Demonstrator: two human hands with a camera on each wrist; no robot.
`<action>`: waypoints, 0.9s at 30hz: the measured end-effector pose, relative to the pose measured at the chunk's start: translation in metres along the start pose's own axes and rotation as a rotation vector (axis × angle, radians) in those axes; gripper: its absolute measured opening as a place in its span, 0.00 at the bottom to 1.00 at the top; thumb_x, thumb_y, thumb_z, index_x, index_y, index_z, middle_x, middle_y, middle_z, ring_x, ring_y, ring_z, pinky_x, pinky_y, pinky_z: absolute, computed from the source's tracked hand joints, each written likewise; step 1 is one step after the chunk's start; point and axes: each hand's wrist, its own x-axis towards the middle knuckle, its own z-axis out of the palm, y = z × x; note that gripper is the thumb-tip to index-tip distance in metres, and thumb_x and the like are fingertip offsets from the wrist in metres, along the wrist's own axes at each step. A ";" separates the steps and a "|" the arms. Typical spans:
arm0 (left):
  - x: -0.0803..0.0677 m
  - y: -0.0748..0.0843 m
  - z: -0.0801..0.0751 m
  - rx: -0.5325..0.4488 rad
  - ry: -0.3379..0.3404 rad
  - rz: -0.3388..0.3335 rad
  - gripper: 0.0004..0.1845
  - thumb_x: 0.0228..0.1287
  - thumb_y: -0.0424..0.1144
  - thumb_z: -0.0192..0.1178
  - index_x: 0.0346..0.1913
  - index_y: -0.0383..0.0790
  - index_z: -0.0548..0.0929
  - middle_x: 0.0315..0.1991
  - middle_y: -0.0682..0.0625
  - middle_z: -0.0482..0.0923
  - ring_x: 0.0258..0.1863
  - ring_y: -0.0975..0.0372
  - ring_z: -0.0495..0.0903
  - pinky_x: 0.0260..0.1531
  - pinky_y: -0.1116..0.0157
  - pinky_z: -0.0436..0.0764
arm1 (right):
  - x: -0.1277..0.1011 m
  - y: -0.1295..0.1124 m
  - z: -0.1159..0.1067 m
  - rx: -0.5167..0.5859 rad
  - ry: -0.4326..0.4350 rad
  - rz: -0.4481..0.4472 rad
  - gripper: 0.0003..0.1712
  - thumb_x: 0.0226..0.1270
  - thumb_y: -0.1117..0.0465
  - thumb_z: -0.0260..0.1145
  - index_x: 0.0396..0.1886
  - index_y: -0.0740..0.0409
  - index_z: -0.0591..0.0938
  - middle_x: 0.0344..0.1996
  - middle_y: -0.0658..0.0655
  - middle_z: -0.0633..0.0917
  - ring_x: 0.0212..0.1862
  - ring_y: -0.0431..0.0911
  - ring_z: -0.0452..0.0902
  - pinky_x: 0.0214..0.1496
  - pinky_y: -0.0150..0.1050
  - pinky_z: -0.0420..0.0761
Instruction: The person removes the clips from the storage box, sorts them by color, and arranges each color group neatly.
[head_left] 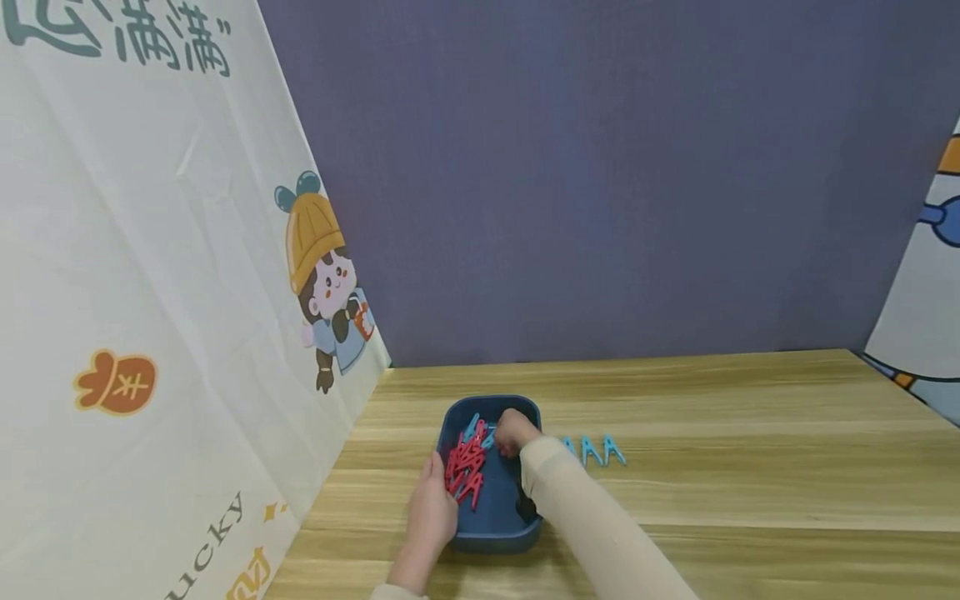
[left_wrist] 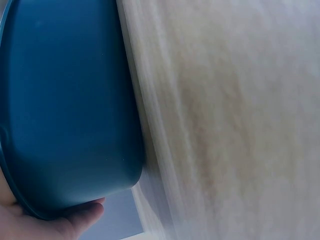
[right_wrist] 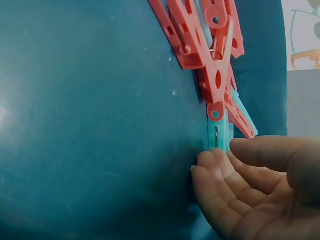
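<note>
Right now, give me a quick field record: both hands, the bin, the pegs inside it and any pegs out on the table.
left hand: holds the near left rim of the bin
right hand: inside the bin, fingertips on a blue peg
bin: dark blue, on the wooden table
red pegs: piled in the bin's left half
pegs outside: blue ones in a row on the table, just right of the bin
grip on blue peg: touching; full pinch unclear

On the left curtain (head_left: 150,275), large Chinese characters "满满" are printed at eleven o'clock, a character "禾" is set on an orange badge (head_left: 116,382) at nine, and "ucky" is read at seven
</note>
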 end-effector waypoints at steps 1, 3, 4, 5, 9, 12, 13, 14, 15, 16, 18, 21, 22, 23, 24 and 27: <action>0.000 0.000 0.000 -0.004 -0.006 -0.005 0.31 0.55 0.20 0.51 0.64 0.23 0.61 0.63 0.32 0.61 0.60 0.44 0.64 0.56 0.49 0.67 | -0.001 0.000 0.001 -0.030 0.014 -0.013 0.19 0.46 0.80 0.55 0.05 0.59 0.68 0.06 0.54 0.72 0.10 0.41 0.66 0.10 0.29 0.66; 0.000 0.000 0.000 -0.010 -0.015 -0.016 0.31 0.55 0.20 0.51 0.65 0.23 0.60 0.63 0.33 0.60 0.61 0.44 0.63 0.56 0.49 0.67 | -0.003 0.000 0.001 -0.081 0.036 -0.026 0.16 0.43 0.80 0.56 0.05 0.61 0.70 0.06 0.56 0.74 0.10 0.43 0.69 0.10 0.30 0.68; 0.000 0.001 0.000 -0.013 -0.021 -0.021 0.31 0.55 0.20 0.51 0.65 0.24 0.60 0.64 0.33 0.60 0.61 0.44 0.63 0.57 0.49 0.67 | -0.004 0.000 0.002 -0.104 0.044 -0.030 0.14 0.42 0.80 0.56 0.06 0.62 0.72 0.06 0.56 0.75 0.10 0.44 0.70 0.10 0.31 0.69; 0.000 0.001 0.000 -0.015 -0.025 -0.025 0.31 0.56 0.20 0.51 0.65 0.24 0.59 0.64 0.33 0.60 0.61 0.44 0.63 0.56 0.49 0.67 | -0.006 0.000 0.002 -0.115 0.050 -0.030 0.13 0.41 0.80 0.56 0.08 0.63 0.73 0.07 0.57 0.76 0.10 0.44 0.71 0.10 0.31 0.70; -0.001 0.000 0.000 -0.012 -0.027 -0.024 0.31 0.56 0.21 0.51 0.65 0.24 0.60 0.63 0.33 0.60 0.61 0.44 0.63 0.56 0.48 0.67 | -0.009 -0.001 0.005 -0.140 0.068 -0.040 0.09 0.44 0.80 0.57 0.14 0.65 0.75 0.09 0.58 0.77 0.10 0.44 0.71 0.10 0.33 0.72; -0.001 0.000 0.001 -0.007 -0.018 -0.014 0.30 0.56 0.21 0.51 0.65 0.23 0.60 0.63 0.32 0.61 0.60 0.44 0.64 0.56 0.48 0.68 | -0.011 -0.002 0.006 -0.180 0.079 -0.057 0.09 0.47 0.79 0.59 0.16 0.64 0.74 0.08 0.57 0.76 0.08 0.42 0.69 0.10 0.32 0.72; -0.002 0.000 0.001 -0.007 -0.017 -0.012 0.30 0.56 0.21 0.51 0.64 0.23 0.60 0.63 0.32 0.61 0.60 0.44 0.64 0.55 0.48 0.68 | -0.012 -0.002 0.006 -0.198 0.083 -0.064 0.09 0.47 0.79 0.59 0.16 0.64 0.74 0.08 0.56 0.76 0.08 0.42 0.69 0.10 0.32 0.72; -0.002 0.000 0.001 -0.007 -0.015 -0.011 0.30 0.56 0.21 0.51 0.64 0.23 0.61 0.63 0.32 0.61 0.60 0.44 0.64 0.55 0.48 0.68 | -0.012 -0.003 0.006 -0.213 0.086 -0.070 0.09 0.48 0.78 0.60 0.16 0.64 0.74 0.07 0.55 0.75 0.07 0.41 0.68 0.10 0.31 0.72; -0.002 0.000 0.001 -0.007 -0.011 -0.008 0.30 0.56 0.21 0.52 0.64 0.23 0.61 0.62 0.32 0.61 0.60 0.44 0.64 0.55 0.48 0.68 | -0.013 -0.004 0.006 -0.223 0.086 -0.074 0.10 0.48 0.78 0.60 0.15 0.64 0.74 0.06 0.55 0.75 0.07 0.41 0.68 0.09 0.31 0.71; -0.001 0.000 0.001 -0.005 -0.008 -0.005 0.30 0.56 0.21 0.52 0.64 0.23 0.61 0.62 0.32 0.61 0.60 0.44 0.64 0.55 0.48 0.68 | -0.014 -0.005 0.005 -0.235 0.088 -0.077 0.10 0.48 0.78 0.61 0.14 0.64 0.74 0.05 0.55 0.74 0.06 0.41 0.67 0.09 0.31 0.71; -0.001 0.001 0.001 -0.001 -0.004 -0.001 0.30 0.55 0.21 0.52 0.64 0.23 0.61 0.62 0.33 0.62 0.60 0.44 0.65 0.55 0.49 0.68 | -0.014 -0.006 0.005 -0.260 0.091 -0.083 0.10 0.46 0.78 0.61 0.13 0.63 0.74 0.06 0.55 0.75 0.06 0.41 0.67 0.09 0.30 0.70; 0.000 0.001 0.001 0.002 0.001 0.003 0.31 0.55 0.20 0.51 0.64 0.23 0.61 0.62 0.32 0.62 0.59 0.44 0.65 0.55 0.49 0.68 | -0.016 -0.009 0.005 -0.293 0.091 -0.082 0.10 0.44 0.78 0.62 0.14 0.63 0.74 0.09 0.56 0.75 0.06 0.40 0.66 0.08 0.30 0.69; 0.000 0.001 0.001 0.004 0.000 0.005 0.31 0.54 0.20 0.51 0.64 0.23 0.61 0.62 0.32 0.61 0.60 0.44 0.65 0.55 0.49 0.68 | -0.016 -0.009 0.004 -0.316 0.092 -0.076 0.10 0.43 0.78 0.63 0.14 0.62 0.74 0.09 0.56 0.75 0.06 0.40 0.66 0.08 0.30 0.68; 0.000 0.001 0.001 0.003 0.001 0.005 0.31 0.54 0.20 0.51 0.64 0.23 0.61 0.62 0.32 0.61 0.60 0.44 0.64 0.55 0.49 0.68 | -0.016 -0.010 0.004 -0.340 0.093 -0.070 0.10 0.43 0.78 0.63 0.15 0.62 0.74 0.10 0.56 0.76 0.06 0.40 0.66 0.08 0.30 0.68; 0.000 0.001 0.001 0.001 0.000 0.004 0.31 0.54 0.20 0.51 0.64 0.23 0.61 0.62 0.32 0.61 0.60 0.43 0.64 0.55 0.49 0.68 | -0.016 -0.011 0.004 -0.362 0.093 -0.062 0.10 0.44 0.77 0.63 0.15 0.61 0.74 0.10 0.55 0.76 0.06 0.40 0.67 0.09 0.30 0.69; 0.000 0.001 0.000 0.001 -0.002 0.004 0.31 0.54 0.20 0.51 0.64 0.23 0.61 0.63 0.32 0.61 0.60 0.43 0.64 0.55 0.49 0.68 | -0.016 -0.013 0.003 -0.427 0.094 -0.033 0.09 0.47 0.74 0.64 0.17 0.59 0.75 0.10 0.53 0.76 0.07 0.41 0.68 0.11 0.32 0.70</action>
